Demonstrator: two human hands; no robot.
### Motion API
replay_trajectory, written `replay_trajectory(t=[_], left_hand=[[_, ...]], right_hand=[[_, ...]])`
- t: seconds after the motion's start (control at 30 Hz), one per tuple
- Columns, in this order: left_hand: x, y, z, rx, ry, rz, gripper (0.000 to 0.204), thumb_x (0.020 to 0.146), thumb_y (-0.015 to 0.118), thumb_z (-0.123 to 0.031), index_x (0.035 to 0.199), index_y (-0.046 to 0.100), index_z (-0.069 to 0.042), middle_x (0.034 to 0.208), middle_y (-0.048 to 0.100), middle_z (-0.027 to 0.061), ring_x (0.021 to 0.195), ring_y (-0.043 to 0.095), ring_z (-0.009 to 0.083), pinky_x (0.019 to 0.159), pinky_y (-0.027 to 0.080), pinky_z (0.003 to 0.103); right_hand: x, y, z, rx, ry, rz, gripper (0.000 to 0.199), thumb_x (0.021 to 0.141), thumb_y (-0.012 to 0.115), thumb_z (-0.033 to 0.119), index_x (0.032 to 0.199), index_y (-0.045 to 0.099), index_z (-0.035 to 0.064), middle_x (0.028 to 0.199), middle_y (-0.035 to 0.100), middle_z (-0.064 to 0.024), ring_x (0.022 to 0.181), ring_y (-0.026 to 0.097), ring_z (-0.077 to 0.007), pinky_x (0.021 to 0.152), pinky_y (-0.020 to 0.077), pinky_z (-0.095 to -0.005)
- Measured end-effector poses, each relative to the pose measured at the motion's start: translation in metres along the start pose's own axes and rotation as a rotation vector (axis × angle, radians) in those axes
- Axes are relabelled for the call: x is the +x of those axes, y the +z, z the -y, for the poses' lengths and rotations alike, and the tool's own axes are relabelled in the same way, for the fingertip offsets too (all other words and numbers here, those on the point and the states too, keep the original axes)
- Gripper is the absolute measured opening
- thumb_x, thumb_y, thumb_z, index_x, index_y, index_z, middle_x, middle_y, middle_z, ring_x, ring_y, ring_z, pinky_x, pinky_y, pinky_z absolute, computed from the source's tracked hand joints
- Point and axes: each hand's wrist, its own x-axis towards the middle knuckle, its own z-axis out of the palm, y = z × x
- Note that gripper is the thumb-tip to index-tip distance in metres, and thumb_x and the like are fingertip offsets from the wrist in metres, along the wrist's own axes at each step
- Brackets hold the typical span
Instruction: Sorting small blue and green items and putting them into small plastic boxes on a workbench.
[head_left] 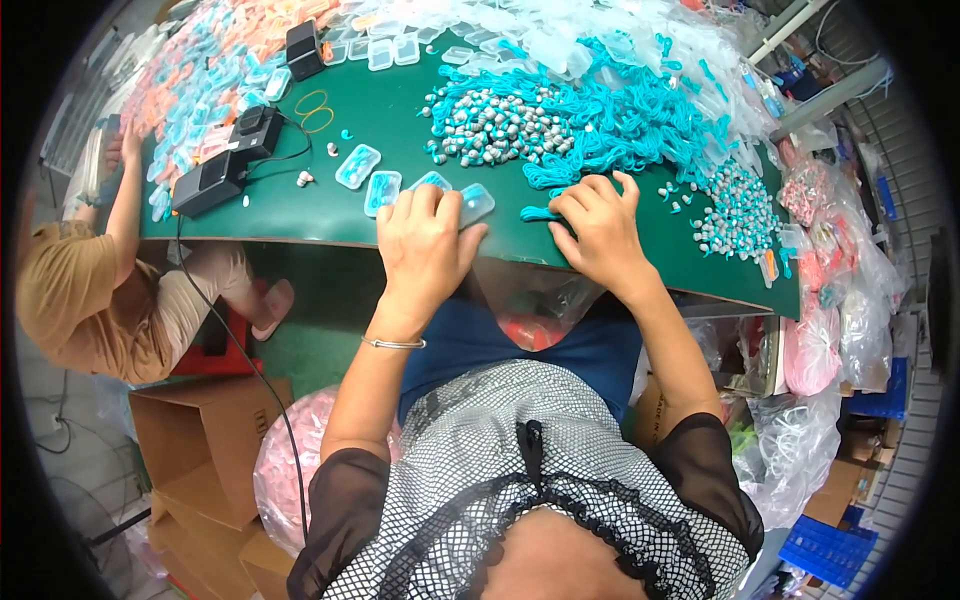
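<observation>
My left hand is curled at the table's near edge, its fingers down on a small clear plastic case with teal inside. Other such cases, like this one, lie beside and beyond those fingers. My right hand is closed, with a folded bundle of teal cord sticking out to the left of its thumb and fingers. Beyond it spreads a tangled heap of teal cords. A pile of small grey-and-teal plugs lies against the heap's left side.
Black boxes with a cable stand on the green table. Rubber bands lie nearby. Clear cases are heaped at the back, more plugs at right. A co-worker sits left. Cardboard boxes stand below.
</observation>
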Motion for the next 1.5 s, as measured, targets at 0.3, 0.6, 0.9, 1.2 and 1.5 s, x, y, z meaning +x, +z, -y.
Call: replay_trajectory(t=[0.3, 0.6, 0.9, 1.2, 1.5], left_hand=[[0.015, 0.016, -0.015, -0.156, 0.023, -0.092, 0.024, 0.076, 0.078, -0.022, 0.092, 0.067, -0.009, 0.091, 0.06, 0.0066, 0.084, 0.057, 0.0266, 0.072, 0.04, 0.04], [0.02, 0.026, -0.017, -0.25, 0.008, -0.06, 0.02, 0.076, 0.077, -0.017, 0.091, 0.067, -0.009, 0.09, 0.06, 0.006, 0.083, 0.057, 0.0265, 0.072, 0.042, 0.04], [0.022, 0.032, -0.033, -0.263, 0.106, 0.134, 0.02, 0.075, 0.076, -0.016, 0.093, 0.068, -0.013, 0.092, 0.061, 0.0027, 0.089, 0.057, 0.0243, 0.073, 0.04, 0.04], [0.029, 0.047, -0.049, -0.279, 0.127, 0.211, 0.008, 0.078, 0.073, -0.013, 0.085, 0.07, -0.011, 0.082, 0.061, 0.0047, 0.083, 0.061, 0.0263, 0.072, 0.04, 0.041], [0.053, 0.059, -0.043, -0.191, 0.071, 0.029, 0.012, 0.077, 0.074, -0.011, 0.089, 0.072, -0.01, 0.08, 0.062, 0.0071, 0.079, 0.062, 0.029, 0.068, 0.046, 0.043]], right_hand=[[0.14, 0.044, -0.065, 0.05, 0.015, -0.209, 0.021, 0.088, 0.065, 0.019, 0.109, 0.069, 0.0179, 0.103, 0.069, -0.0038, 0.104, 0.061, -0.0274, 0.088, 0.0432, -0.0441], [0.178, 0.063, -0.076, 0.025, 0.098, 0.003, 0.015, 0.086, 0.064, 0.017, 0.095, 0.074, 0.0236, 0.093, 0.07, -0.0031, 0.098, 0.065, -0.026, 0.088, 0.0377, -0.0493], [0.008, -0.023, -0.028, 0.006, 0.053, -0.267, 0.017, 0.079, 0.071, 0.006, 0.094, 0.069, 0.0124, 0.085, 0.064, -0.0033, 0.086, 0.062, -0.0228, 0.086, 0.0388, -0.0412], [-0.059, -0.014, -0.003, -0.014, 0.287, -0.155, 0.017, 0.079, 0.072, 0.007, 0.095, 0.066, 0.0084, 0.086, 0.06, -0.0068, 0.082, 0.06, -0.0273, 0.077, 0.043, -0.0402], [-0.062, -0.023, -0.014, 0.361, 0.47, -0.251, 0.012, 0.083, 0.067, 0.002, 0.094, 0.068, 0.0037, 0.091, 0.065, -0.0131, 0.083, 0.064, -0.0329, 0.072, 0.0512, -0.0407]])
